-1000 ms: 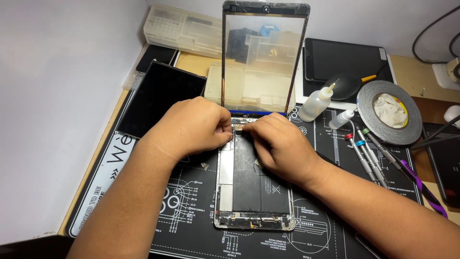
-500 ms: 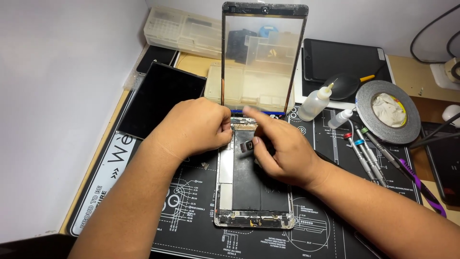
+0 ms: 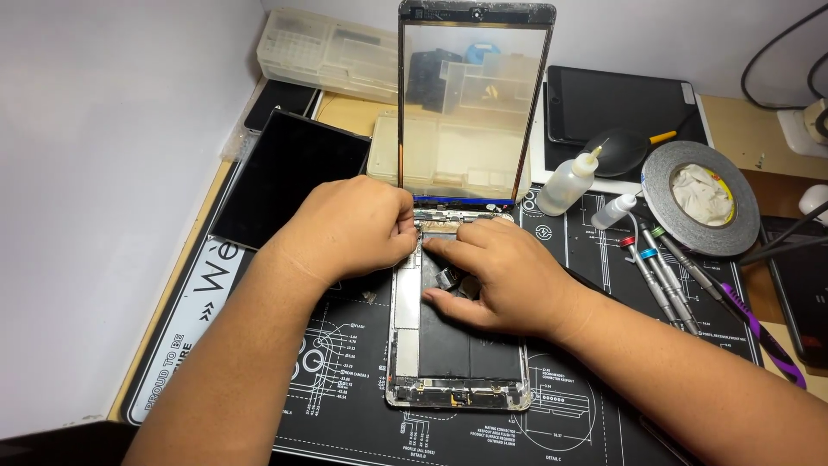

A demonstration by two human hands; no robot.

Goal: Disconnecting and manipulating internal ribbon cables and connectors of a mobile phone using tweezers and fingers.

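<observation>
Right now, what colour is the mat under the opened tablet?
Black with white line drawings, seen in the head view: the mat under the opened tablet.

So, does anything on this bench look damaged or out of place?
Yes. The tablet shell lies opened on the black mat, insides bare. Its glass panel stands upright at the top edge, its black border chipped in places. Both the left hand and the right hand work at that hinge.
</observation>
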